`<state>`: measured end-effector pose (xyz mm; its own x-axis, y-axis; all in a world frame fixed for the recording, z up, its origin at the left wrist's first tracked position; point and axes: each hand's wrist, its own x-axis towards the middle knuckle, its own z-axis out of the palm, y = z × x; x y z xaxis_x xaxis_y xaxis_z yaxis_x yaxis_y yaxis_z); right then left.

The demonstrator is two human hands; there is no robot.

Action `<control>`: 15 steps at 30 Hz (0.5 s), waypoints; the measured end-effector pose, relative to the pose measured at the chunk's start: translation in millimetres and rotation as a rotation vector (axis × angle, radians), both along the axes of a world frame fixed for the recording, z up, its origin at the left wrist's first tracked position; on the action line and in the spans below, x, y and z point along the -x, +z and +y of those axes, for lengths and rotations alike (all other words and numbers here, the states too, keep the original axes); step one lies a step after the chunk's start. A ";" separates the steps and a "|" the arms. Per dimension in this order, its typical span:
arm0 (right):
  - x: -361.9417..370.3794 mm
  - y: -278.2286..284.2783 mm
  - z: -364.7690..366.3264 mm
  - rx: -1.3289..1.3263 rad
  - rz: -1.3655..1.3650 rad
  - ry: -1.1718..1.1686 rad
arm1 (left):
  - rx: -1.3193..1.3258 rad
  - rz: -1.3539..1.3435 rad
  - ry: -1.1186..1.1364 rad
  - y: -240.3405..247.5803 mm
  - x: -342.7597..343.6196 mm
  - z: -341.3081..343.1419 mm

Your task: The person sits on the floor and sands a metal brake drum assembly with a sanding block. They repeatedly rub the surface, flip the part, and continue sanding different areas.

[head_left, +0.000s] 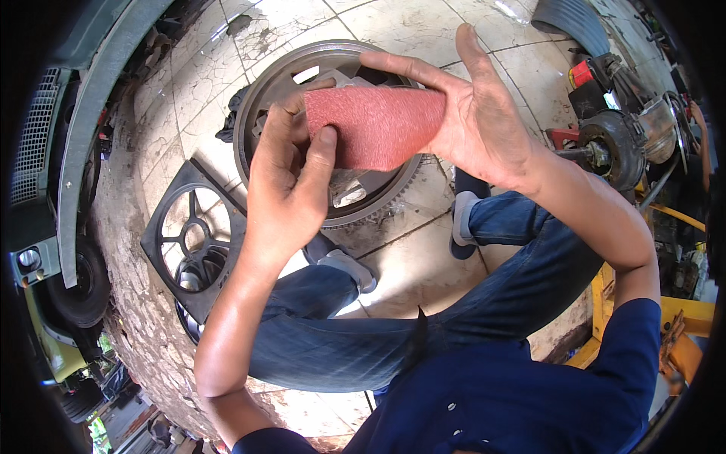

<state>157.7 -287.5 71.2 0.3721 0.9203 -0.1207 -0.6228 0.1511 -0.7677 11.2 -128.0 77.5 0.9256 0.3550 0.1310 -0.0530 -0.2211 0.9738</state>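
A folded piece of red sandpaper point(374, 125) is raised in front of me between my two hands. My left hand point(291, 181) pinches its left end, thumb on the near face and fingers behind. My right hand point(488, 125) has its palm turned up and its fingers stretched apart; the sandpaper's right end rests against it at the base of the fingers. Below the hands, a round metal flywheel with a toothed rim point(246, 129) lies on the tiled floor, its middle partly hidden by the sandpaper and hands.
A black frame with a spoked round opening point(203, 174) lies left of the flywheel. Along the left stands a vehicle with a grille point(34, 113). To the right are a greasy hub assembly point(616, 144) and a yellow metal frame point(688, 314). A ribbed grey piece point(571, 23) lies at the far right.
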 end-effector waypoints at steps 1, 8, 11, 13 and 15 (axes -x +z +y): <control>3.1 3.6 -0.8 0.000 0.036 -0.024 | 0.023 0.012 -0.009 0.3 0.5 -3.3; 0.2 -6.2 -4.9 -0.262 0.344 0.149 | 0.075 -0.026 -0.055 -6.3 0.3 -11.1; 2.9 5.6 -2.6 -0.219 0.325 0.146 | 0.081 -0.019 0.023 7.3 1.7 -0.7; 1.3 13.5 0.9 -0.168 0.236 0.185 | -0.034 0.024 0.137 13.2 8.2 18.2; -14.0 -8.3 -3.4 -0.263 0.260 0.296 | -0.110 0.034 0.264 20.5 8.6 31.7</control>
<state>171.6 -291.0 62.9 0.0770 0.9941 0.0758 -0.8351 0.1058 -0.5398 2.5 -96.3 98.0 0.8077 0.5694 0.1531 0.0522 -0.3277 0.9433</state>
